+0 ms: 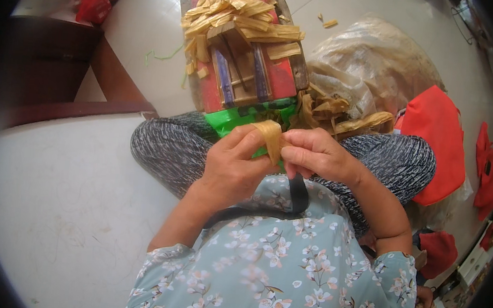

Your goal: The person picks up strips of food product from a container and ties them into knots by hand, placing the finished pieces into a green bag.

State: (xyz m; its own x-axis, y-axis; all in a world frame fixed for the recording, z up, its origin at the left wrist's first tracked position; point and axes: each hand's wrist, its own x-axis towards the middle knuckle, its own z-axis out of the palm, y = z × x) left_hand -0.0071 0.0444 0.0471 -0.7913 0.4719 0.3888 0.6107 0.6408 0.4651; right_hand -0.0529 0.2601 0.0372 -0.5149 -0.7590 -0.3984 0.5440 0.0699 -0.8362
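Note:
Over my lap, my left hand [242, 158] grips a tan strip of dried plant material [269, 135], which curves over its fingers. My right hand [316, 153] pinches the strip's edge close beside it, thumb against fingers. Just beyond both hands stands a low red-topped wooden bench [284, 76], with a green plastic sheet [225, 119] at its near end. A wooden fixture with a thin dark rod [235, 62] between two blue-marked side rails [261, 75] rests on the bench. Flat folded tan strips [227, 11] are heaped behind and around it.
A translucent bulging bag [371, 59] lies right of the bench, with loose brown dried strips [326, 110] before it. Farther right is a red cloth or bag [436, 147]. At the left are a white surface [64, 209] and dark wooden furniture [49, 60].

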